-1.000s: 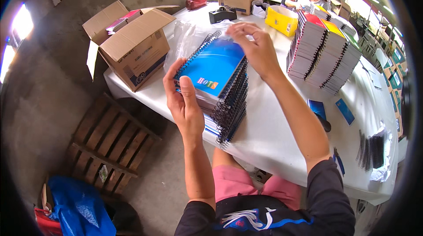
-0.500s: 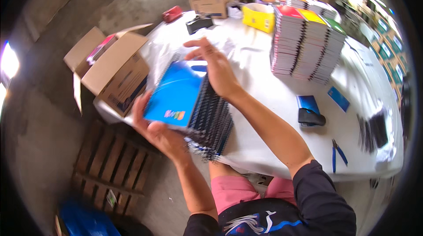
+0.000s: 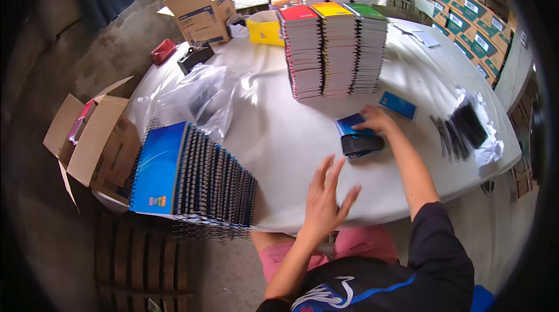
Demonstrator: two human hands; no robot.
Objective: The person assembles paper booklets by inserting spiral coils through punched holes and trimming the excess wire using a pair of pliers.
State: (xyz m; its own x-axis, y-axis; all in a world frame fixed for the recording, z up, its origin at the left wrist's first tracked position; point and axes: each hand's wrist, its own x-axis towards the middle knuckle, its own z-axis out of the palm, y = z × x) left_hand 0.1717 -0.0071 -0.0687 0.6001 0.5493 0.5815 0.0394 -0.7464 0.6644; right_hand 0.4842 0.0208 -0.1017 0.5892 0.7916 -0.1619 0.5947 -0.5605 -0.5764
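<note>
Our left hand (image 3: 327, 207) is empty, fingers spread, above the white-covered table (image 3: 265, 122). Farther off on it, our right hand (image 3: 378, 121) touches, fingers bent, a small glossy blue pad (image 3: 347, 124) against a curved black object (image 3: 362, 144); its grip we cannot tell.

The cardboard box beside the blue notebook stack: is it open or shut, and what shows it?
Open: the cardboard box has its flaps spread apart, and reddish items show inside.
</note>
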